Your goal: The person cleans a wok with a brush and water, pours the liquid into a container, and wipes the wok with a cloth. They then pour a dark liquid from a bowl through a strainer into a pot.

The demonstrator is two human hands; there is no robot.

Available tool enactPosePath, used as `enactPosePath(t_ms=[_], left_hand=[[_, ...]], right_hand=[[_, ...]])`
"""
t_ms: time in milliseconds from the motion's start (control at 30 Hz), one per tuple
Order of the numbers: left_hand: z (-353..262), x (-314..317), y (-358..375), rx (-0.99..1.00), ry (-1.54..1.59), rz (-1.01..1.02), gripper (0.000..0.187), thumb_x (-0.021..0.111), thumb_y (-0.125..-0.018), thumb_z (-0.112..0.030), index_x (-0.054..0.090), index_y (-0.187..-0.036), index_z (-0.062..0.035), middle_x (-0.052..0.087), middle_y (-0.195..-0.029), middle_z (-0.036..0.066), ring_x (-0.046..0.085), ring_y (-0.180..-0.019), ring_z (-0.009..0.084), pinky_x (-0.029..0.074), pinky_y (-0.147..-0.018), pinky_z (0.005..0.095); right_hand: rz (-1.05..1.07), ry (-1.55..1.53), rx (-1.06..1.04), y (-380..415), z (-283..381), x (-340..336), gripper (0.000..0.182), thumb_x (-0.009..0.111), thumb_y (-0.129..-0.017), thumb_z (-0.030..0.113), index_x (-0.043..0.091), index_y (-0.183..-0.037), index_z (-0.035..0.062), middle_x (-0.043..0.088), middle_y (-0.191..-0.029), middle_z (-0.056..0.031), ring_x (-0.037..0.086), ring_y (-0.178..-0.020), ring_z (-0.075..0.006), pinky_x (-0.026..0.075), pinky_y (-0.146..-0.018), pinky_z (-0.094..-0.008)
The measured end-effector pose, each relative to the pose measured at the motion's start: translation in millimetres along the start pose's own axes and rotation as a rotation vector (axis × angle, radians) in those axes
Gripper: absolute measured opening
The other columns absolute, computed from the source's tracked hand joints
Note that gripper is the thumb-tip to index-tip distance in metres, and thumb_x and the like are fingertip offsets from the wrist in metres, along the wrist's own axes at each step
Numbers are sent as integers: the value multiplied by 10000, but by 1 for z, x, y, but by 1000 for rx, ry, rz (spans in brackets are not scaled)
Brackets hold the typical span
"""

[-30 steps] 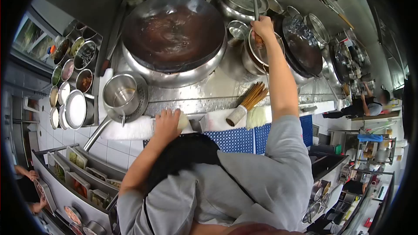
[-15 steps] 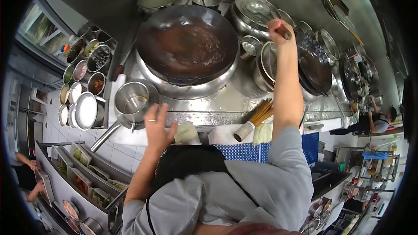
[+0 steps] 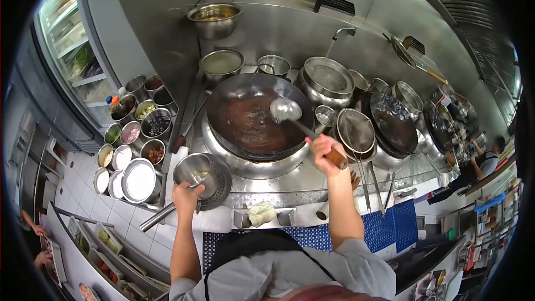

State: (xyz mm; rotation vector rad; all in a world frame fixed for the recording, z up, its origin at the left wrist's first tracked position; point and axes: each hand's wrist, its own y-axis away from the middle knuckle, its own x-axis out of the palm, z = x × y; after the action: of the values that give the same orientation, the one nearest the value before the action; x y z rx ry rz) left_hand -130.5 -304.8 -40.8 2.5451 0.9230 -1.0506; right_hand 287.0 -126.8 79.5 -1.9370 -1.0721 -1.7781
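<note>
My right hand grips the wooden handle of a long steel ladle. The ladle's bowl hangs over the large dark wok, which holds a thin layer of brown liquid. My left hand is closed on the long handle of a perforated steel strainer with a steel pot sitting in it, left of the wok. A crumpled pale cloth lies on the counter edge between my arms.
Several seasoning bowls and lidded tins stand at the left. A wire skimmer, a second wok and steel pots crowd the right and back. Ingredient trays sit lower left. Another person works far right.
My right hand swung the ladle from the pots on the right to over the wok. My left hand left the cloth and took the strainer handle. The view tilted up.
</note>
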Motion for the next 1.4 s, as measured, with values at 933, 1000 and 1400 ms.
enactPosePath(t_ms=[933,1000,1400], left_hand=[[-220,214,-139,809,-597,151,461,686,-887,-486,775,-1060,-68,412,-1506,292,243,-1482,428,286,-1149,601],[-232,205,-130,795,-690,137,388,693,-883,-416,777,-1024,-65,574,-1380,231,372,-1417,399,272,-1157,588],[-215,201,-130,943,-616,62,199,707,-862,-320,791,-872,-140,742,-973,72,620,-1066,257,431,-949,462]], right_hand=[[-562,1814,-512,48,-10,57,553,623,-905,79,501,-1441,17,576,-672,-6,520,-436,-101,412,-381,-271],[-642,1982,-608,31,30,59,555,626,-899,86,498,-1432,-1,598,-671,-44,555,-448,-133,443,-413,-307],[-605,1436,-680,-111,287,52,119,561,-827,35,677,-826,8,654,-650,-95,608,-521,-216,508,-476,-347]])
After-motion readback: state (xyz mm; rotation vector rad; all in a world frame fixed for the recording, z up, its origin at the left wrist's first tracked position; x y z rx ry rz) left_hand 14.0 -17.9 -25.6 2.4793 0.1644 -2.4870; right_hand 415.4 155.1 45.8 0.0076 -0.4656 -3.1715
